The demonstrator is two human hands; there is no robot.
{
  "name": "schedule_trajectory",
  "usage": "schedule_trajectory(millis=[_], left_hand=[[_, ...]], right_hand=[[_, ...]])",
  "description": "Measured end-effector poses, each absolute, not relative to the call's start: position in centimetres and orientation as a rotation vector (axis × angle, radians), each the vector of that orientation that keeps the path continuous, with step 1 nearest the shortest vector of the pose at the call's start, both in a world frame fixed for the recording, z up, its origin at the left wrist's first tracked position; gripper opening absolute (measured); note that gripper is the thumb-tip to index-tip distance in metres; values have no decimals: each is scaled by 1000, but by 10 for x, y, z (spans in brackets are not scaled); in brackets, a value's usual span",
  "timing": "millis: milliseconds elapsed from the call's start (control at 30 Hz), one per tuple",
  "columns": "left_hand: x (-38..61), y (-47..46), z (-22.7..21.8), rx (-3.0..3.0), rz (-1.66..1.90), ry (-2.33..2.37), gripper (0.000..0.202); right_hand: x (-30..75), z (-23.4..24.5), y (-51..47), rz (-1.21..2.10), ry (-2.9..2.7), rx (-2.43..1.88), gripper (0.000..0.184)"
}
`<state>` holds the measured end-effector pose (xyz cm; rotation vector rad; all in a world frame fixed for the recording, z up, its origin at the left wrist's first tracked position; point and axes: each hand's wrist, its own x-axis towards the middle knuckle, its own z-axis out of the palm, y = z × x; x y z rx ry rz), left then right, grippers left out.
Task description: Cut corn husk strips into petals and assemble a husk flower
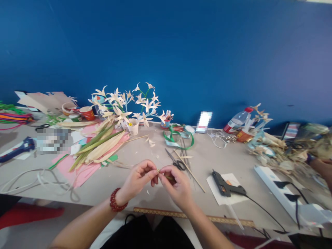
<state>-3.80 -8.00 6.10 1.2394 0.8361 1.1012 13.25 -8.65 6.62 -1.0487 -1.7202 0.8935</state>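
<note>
My left hand [140,175] and my right hand [177,185] meet over the front of the table, fingertips nearly touching. Between them they pinch a small yellow-green piece of husk [158,171], mostly hidden by the fingers. Just beyond my right hand lie black-handled scissors [178,164], thin wires [187,157] and a wooden stick [190,172]. To the left, a pile of long dried husks [100,147] rests on pink paper [85,174]. A black glue gun [227,185] lies on white paper to the right.
Husk flowers [120,116] stand at the back, near green ribbon [192,140]. A plastic bottle [237,119] and a lit phone [204,121] are against the wall. On the right are a power strip [275,190] and another person's hand [321,167]. A ruler [218,219] lines the front edge.
</note>
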Motion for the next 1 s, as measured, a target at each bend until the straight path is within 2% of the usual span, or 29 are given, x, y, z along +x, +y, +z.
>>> schedule_trajectory(millis=[433, 833, 1000], left_hand=[[-38, -80, 64, 1245, 1068, 815, 25], [-36, -82, 63, 1233, 1077, 871, 25], [-37, -81, 64, 1251, 1075, 856, 25]], right_hand=[[135, 67, -81, 1333, -1508, -947, 23], [135, 67, -80, 1122, -1632, -993, 16], [135, 66, -80, 1131, -1604, -1019, 16]])
